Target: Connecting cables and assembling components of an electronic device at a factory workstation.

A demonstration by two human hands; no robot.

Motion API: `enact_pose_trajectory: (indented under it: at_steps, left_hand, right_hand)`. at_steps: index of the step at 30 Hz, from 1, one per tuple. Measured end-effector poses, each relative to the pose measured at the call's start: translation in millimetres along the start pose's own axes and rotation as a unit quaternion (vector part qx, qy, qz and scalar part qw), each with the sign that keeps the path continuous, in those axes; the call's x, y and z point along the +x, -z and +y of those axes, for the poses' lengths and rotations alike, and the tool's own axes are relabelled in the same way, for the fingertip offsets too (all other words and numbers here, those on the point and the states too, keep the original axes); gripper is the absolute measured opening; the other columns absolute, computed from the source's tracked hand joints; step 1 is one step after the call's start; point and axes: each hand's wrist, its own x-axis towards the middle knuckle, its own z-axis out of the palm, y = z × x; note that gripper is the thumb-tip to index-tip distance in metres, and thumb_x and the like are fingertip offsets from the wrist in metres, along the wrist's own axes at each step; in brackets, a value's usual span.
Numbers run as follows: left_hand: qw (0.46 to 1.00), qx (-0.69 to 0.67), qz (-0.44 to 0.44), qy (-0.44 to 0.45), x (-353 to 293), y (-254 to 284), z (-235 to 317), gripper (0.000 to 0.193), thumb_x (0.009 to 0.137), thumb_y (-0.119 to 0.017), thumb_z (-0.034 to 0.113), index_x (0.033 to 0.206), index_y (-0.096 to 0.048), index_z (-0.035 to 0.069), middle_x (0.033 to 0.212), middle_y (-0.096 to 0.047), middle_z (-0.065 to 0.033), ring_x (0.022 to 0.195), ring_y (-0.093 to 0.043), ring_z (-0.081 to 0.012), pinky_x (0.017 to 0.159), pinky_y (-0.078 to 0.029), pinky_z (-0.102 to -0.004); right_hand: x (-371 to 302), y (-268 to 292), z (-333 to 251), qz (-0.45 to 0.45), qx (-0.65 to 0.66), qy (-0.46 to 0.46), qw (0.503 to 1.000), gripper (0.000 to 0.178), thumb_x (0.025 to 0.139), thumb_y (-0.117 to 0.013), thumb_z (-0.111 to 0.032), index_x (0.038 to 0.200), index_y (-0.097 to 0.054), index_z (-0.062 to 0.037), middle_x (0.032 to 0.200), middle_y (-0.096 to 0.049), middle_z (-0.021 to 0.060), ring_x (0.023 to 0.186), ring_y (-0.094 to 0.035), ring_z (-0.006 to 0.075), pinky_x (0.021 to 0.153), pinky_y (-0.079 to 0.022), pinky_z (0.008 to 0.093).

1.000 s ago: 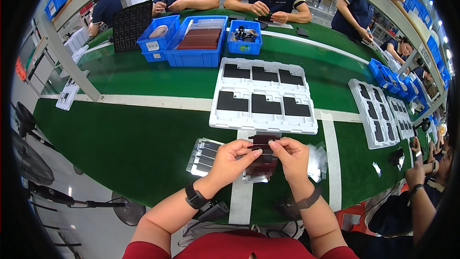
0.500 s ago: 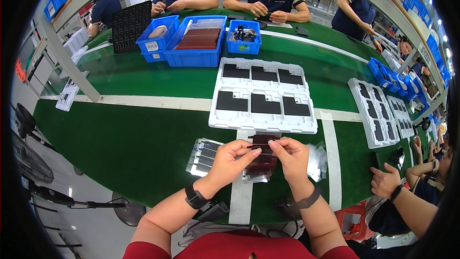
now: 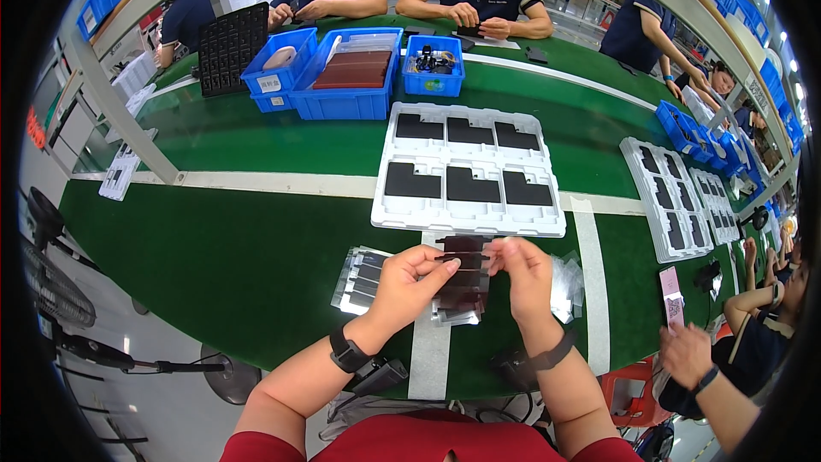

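Observation:
A dark reddish-brown film sheet with several cross strips (image 3: pixel 463 281) is in front of me, over a pale tape line. My left hand (image 3: pixel 412 282) pinches its left side between thumb and fingers. Close to the sheet's upper right edge, the fingers of my right hand (image 3: pixel 525 278) are bent together; what they hold, if anything, is too small to tell. Clear film sheets with dark strips (image 3: pixel 363 278) lie left of my left hand. Loose clear films (image 3: pixel 564 287) lie to the right of my right hand. Beyond both hands is a white tray (image 3: pixel 469 221) with several black notched plates.
Blue bins (image 3: pixel 346 105) stand farther back beside a black moulded tray (image 3: pixel 233 51). More white trays (image 3: pixel 666 244) lie at the right. A co-worker's hand (image 3: pixel 687 355) is near a pink-and-white flat piece (image 3: pixel 671 295). A metal frame post (image 3: pixel 128 103) rises at left.
My right fingers have shifted slightly right, off the sheet's face to its edge. My left hand keeps its pinch. At right, the co-worker's hand moved nearer me and a pink-and-white piece now shows.

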Motion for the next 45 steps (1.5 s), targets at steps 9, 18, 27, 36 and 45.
enact_pose_trajectory:
  at_steps: [9, 18, 27, 36, 45]
  left_hand:
    - [0.999, -0.018, 0.030, 0.001, 0.9, -1.0, 0.7, 0.008, 0.081, -0.061, 0.006, 0.080, -0.056, 0.000, 0.067, -0.062, 0.0009, 0.063, -0.046, 0.0010, 0.056, -0.038, -0.0168]
    - [0.993, -0.104, 0.014, 0.062, 6.0, 7.4, -8.3, 0.005, 0.081, -0.059, 0.001, 0.083, -0.055, 0.003, 0.072, -0.062, -0.0015, 0.065, -0.052, -0.0009, 0.060, -0.039, -0.0155]
    - [0.996, -0.069, 0.010, 0.060, 8.8, 8.5, -7.3, 0.003, 0.083, -0.056, 0.005, 0.083, -0.058, 0.002, 0.073, -0.062, -0.0019, 0.065, -0.053, -0.0039, 0.061, -0.041, -0.0183]
    - [0.998, -0.055, 0.027, 0.024, 12.1, 9.3, 1.1, 0.008, 0.082, -0.059, 0.008, 0.080, -0.060, 0.001, 0.069, -0.061, -0.0020, 0.062, -0.053, -0.0046, 0.060, -0.042, -0.0189]
    - [0.978, -0.024, 0.192, -0.080, 10.2, 37.1, 33.6, 0.012, 0.081, -0.062, 0.011, 0.073, -0.058, 0.003, 0.067, -0.060, 0.0002, 0.058, -0.052, -0.0026, 0.053, -0.040, -0.0162]
  right_hand:
    - [1.6, 6.0, 2.5, 0.005, -0.012, -0.014, 1.000, 0.022, 0.089, -0.046, -0.015, 0.081, -0.058, 0.0017, 0.072, -0.059, 0.0064, 0.063, -0.052, 0.0097, 0.058, -0.041, 0.0220]
    - [2.2, -1.2, 1.7, -0.020, -0.022, -0.052, 0.998, 0.009, 0.083, -0.058, -0.008, 0.080, -0.058, 0.0007, 0.071, -0.058, 0.0019, 0.064, -0.051, 0.0047, 0.058, -0.041, 0.0177]
    - [2.4, -0.2, 8.3, -0.022, -0.058, -0.052, 0.997, 0.009, 0.079, -0.064, -0.007, 0.078, -0.060, 0.0009, 0.068, -0.058, 0.0001, 0.061, -0.050, 0.0030, 0.055, -0.040, 0.0164]
    - [5.6, 0.8, 11.2, -0.013, -0.046, -0.053, 0.997, 0.012, 0.080, -0.063, -0.010, 0.079, -0.061, 0.0014, 0.067, -0.059, 0.0015, 0.058, -0.051, 0.0039, 0.053, -0.039, 0.0166]
    - [14.3, 16.8, -3.5, 0.023, -0.008, -0.066, 0.998, 0.013, 0.079, -0.064, -0.013, 0.078, -0.061, -0.0005, 0.065, -0.060, 0.0033, 0.052, -0.050, 0.0042, 0.046, -0.038, 0.0170]
